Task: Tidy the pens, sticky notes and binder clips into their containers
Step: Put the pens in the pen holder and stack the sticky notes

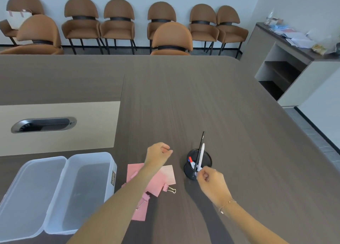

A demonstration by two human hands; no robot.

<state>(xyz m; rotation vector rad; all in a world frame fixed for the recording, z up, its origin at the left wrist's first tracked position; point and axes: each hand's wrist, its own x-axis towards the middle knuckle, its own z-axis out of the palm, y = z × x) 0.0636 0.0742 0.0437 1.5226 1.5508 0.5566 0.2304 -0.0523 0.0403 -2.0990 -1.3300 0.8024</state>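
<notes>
A black mesh pen cup (189, 172) stands on the dark wood table (230, 105), holding a black pen (201, 140) and a red-and-blue pen (191, 161). My right hand (213, 181) is at the cup's near side, fingers pinched on the lower end of a white pen (201, 153) that leans over the cup. My left hand (158, 152) hovers left of the cup, fingers curled with nothing visible in them. Under my left forearm lie pink sticky notes (166, 175) and pink binder clips (168, 188), one clip (144, 199) nearer me.
An empty clear plastic box (112, 162) with its hinged lid (31, 197) open sits at the near left. A cable port (44, 125) is set in a beige panel. Brown chairs (171, 39) line the far side, and a sideboard (287, 41) stands at right.
</notes>
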